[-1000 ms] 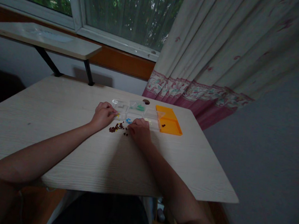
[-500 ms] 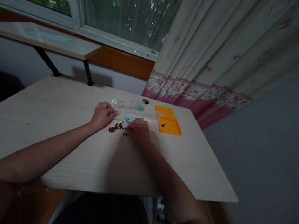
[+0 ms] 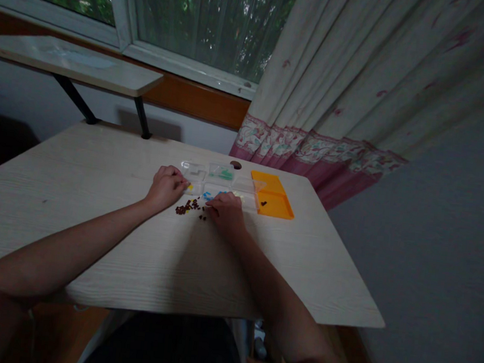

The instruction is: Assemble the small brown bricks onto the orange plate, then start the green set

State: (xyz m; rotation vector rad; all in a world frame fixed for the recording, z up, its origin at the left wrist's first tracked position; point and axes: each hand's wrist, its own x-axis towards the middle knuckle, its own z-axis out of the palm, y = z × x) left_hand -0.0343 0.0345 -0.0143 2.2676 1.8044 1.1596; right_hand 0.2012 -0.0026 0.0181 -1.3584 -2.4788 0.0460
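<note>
Left forearm: extended from the lower left corner, inclined up and to the right across the table (image 3: pixel 323 269). Left hand (image 3: pixel 166 187): back turned upward, fingers bent, thumb and index fingertips brought close together at the left front edge of the clear compartment tray (image 3: pixel 251 202), just beside the yellow pieces (image 3: pixel 190 187) in its front-left compartment. Whether these fingertips pinch a piece or the tray edge cannot be told. Right forearm: extended from the lower right, inclined up and to the left. Right hand (image 3: pixel 225 211): palm downward at the tray's front edge, fingers curled, index finger directed left toward the loose brown pieces (image 3: pixel 183 210). Its grip cannot be determined, since the palm and most fingertips are hidden. The brown pieces lie on the table in front of the tray, between the two hands, with a few scattered near the right fingertips. Blue pieces (image 3: pixel 207 196) occupy the front-middle compartment; green pieces (image 3: pixel 226 174) occupy the rear-middle one. The orange tray (image 3: pixel 277 211) adjoins the clear tray at right and contains dark pieces (image 3: pixel 264 203). Markings: any print on the pale sheet (image 3: pixel 85 59) upon the raised shelf (image 3: pixel 127 81) is too indistinct to read.
</note>
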